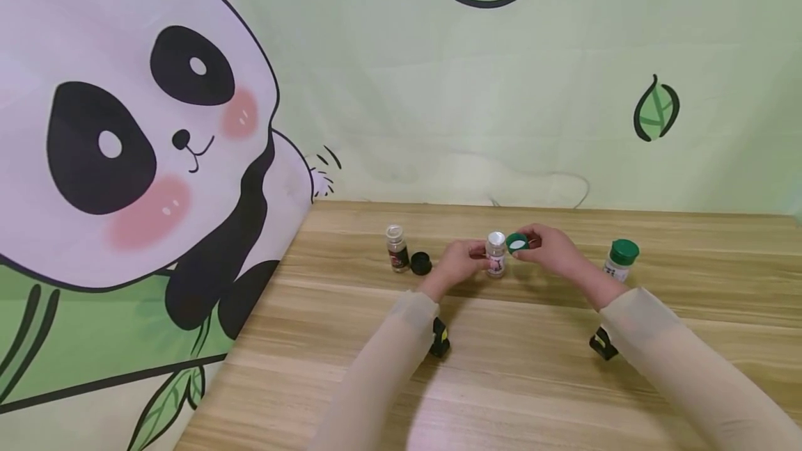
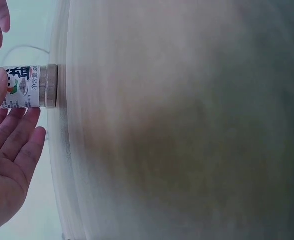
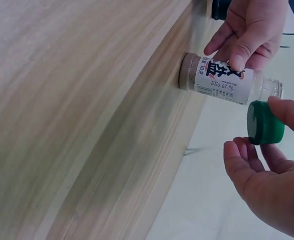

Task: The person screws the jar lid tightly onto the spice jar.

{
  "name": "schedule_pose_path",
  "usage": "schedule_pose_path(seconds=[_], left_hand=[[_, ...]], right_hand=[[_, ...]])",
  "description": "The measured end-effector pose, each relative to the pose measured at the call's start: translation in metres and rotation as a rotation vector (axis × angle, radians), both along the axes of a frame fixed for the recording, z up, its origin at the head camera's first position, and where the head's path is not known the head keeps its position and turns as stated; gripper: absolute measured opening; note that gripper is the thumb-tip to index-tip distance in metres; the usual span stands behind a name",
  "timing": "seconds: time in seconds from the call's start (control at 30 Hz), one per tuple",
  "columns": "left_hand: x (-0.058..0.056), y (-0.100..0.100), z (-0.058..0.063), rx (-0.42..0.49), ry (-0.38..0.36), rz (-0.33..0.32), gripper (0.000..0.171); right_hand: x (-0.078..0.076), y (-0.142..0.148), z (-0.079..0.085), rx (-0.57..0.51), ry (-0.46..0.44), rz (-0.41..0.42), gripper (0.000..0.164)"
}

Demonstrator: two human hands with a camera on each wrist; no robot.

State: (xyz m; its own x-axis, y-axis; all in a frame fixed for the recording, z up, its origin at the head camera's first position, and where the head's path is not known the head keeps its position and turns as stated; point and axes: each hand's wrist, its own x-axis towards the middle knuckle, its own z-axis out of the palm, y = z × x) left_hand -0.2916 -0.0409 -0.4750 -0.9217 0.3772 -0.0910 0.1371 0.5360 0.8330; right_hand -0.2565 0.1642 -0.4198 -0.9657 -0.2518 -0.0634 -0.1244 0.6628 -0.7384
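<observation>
Uncapped jar stands on the table, held by the left hand; just right of it, the right hand pinches a green cap. Farther left are a dark-labelled bottle and black cap; right, a green-topped jar.

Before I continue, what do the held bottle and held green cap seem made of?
Bottle: clear, glossy glass or plastic, can't tell which; the bare neck is see-through and catches light.
Green cap: probably plastic, satin finish; even colour and soft sheen.
</observation>
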Motion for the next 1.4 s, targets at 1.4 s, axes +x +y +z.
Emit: schedule_pose_path(seconds=[1.4], left_hand=[[0.001, -0.001, -0.002, 0.033, 0.031, -0.022, 0.035]], right_hand=[[-0.006, -0.030, -0.001, -0.233, 0.115, -0.020, 0.055]])
